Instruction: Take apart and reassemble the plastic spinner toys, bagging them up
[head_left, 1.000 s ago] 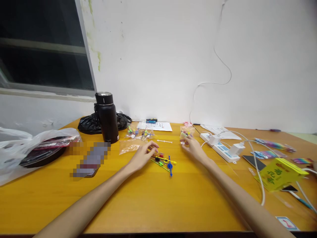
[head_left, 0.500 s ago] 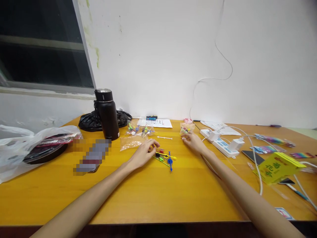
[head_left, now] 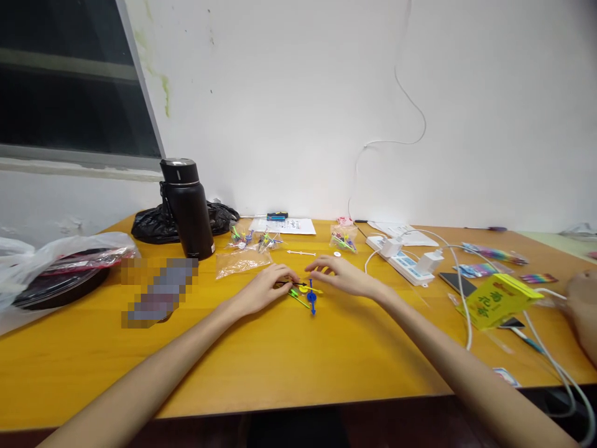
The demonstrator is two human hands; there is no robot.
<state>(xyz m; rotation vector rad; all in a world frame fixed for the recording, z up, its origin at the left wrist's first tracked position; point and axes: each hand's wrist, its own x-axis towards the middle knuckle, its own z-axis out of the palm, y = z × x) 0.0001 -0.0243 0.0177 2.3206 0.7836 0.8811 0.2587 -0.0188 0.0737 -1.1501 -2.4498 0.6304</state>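
Left hand (head_left: 263, 289) at arrows (head_left: 311, 298) inward of the front edge of the table (head_left: 280, 373), grip unclear; right hand (head_left: 346, 277) alongside, grip slightly parted.

Arrow pieces (head_left: 311, 297) lie on the table (head_left: 289, 367), bottle (head_left: 189, 213) to their left, power strip (head_left: 405, 264) right.

Bright, diffuse light casts faint shadows across the yellow-brown wooden table (head_left: 270, 373); mosaic masks a flat, grey, rectangular object (head_left: 163, 289).
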